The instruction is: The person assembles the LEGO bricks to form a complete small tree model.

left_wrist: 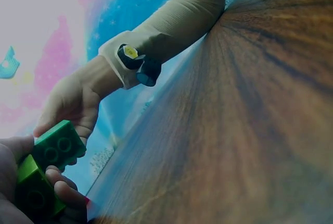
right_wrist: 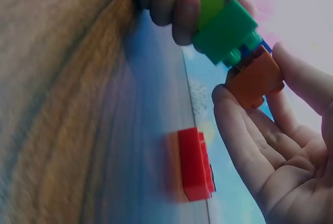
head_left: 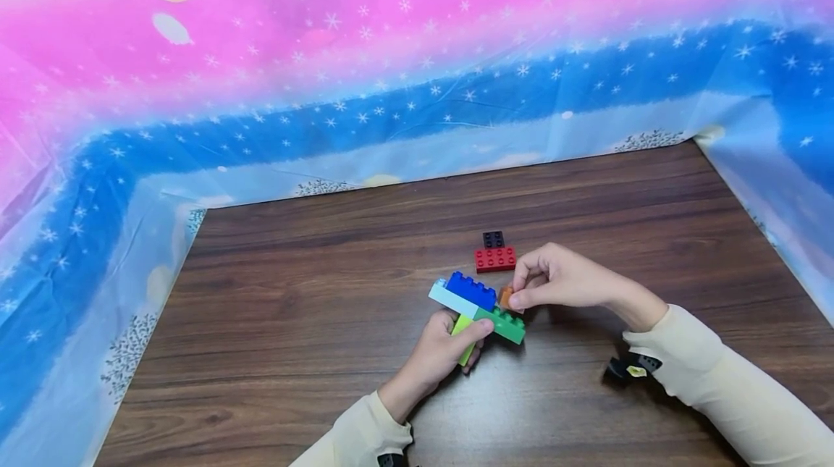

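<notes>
My left hand point(head_left: 443, 347) grips a built group of toy bricks by its lime green brick point(head_left: 466, 329), thumb against the green brick point(head_left: 510, 327). A pale blue brick point(head_left: 451, 299) joins them, with a dark blue brick point(head_left: 472, 289) on top. Between thumb and fingers my right hand point(head_left: 563, 279) pinches an orange brick point(right_wrist: 256, 79). In the right wrist view this orange brick is right at the studs of the green brick point(right_wrist: 227, 32); whether it is pressed on, I cannot tell. The left wrist view shows the undersides of the green brick point(left_wrist: 58, 143) and lime brick point(left_wrist: 35, 187).
Beyond the hands, a red brick point(head_left: 495, 260) lies on the brown wooden table point(head_left: 313, 286), with a small black brick point(head_left: 493, 239) right behind it. A pink and blue cloth point(head_left: 391, 112) with snowflakes hangs around the table's back and sides.
</notes>
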`<state>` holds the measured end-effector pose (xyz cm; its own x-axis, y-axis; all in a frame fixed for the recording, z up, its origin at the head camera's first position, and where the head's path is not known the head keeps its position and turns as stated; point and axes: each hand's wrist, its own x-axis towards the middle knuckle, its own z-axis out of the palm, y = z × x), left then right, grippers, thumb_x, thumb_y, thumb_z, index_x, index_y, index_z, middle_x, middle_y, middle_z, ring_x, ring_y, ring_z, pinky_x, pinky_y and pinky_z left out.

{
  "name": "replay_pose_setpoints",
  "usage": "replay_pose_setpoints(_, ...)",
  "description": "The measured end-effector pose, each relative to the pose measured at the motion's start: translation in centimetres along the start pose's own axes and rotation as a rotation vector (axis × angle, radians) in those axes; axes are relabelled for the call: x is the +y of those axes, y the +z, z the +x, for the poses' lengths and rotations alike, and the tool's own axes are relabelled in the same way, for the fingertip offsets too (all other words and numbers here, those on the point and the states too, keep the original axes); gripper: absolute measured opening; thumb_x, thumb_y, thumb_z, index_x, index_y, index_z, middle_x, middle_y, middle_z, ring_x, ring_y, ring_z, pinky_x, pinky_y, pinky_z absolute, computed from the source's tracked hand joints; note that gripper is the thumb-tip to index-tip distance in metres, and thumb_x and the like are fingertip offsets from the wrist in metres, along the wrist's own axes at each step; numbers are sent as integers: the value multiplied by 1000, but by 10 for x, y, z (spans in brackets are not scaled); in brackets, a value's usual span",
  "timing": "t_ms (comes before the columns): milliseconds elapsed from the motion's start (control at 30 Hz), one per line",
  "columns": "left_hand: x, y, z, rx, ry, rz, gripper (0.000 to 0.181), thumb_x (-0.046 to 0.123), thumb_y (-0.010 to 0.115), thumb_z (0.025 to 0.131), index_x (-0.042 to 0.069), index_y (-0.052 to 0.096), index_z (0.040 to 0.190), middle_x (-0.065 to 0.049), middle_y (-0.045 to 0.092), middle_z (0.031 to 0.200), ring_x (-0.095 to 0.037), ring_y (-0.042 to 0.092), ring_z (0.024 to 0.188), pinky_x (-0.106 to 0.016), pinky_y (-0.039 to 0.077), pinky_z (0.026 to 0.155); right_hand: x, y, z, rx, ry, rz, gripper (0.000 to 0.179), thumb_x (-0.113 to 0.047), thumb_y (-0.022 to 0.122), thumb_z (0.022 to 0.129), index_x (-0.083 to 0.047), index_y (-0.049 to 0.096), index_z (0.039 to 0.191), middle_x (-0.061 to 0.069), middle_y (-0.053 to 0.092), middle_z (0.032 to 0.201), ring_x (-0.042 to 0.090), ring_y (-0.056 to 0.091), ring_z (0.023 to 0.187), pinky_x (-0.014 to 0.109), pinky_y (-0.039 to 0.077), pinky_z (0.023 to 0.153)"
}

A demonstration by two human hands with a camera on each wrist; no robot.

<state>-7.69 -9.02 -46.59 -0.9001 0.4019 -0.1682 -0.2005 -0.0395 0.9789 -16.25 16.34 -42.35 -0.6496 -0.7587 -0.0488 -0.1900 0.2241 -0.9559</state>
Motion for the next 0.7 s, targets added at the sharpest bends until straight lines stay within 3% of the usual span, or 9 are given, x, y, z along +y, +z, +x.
replay_pose_setpoints(167,1,1,0,5,3,-15,13,20,65,105,7,63,102,1,57,68,-9,50,51,-19,44,45,0,8,2,26,-24,37,11,-9,79,96,-2,71,92,8,76,88,13,64,69,21,46,56)
replay_pose_setpoints(400,0,2,1,10,14,-28,13,19,65,105,6,63,104,-1,57,70,-9,50,52,-19,44,45,1,13,3,49,-50,38,11,-8,78,96,-2,71,91,9,78,93,20,75,81,32,61,68)
replay_pose_setpoints(700,0,1,0,29,10,-33,11,17,64,106,6,62,104,-1,57,71,-9,50,52,-19,45,45,-1,17,5,56,-35,14,9,-9,79,95,-4,72,91,6,78,91,18,72,78,27,56,63)
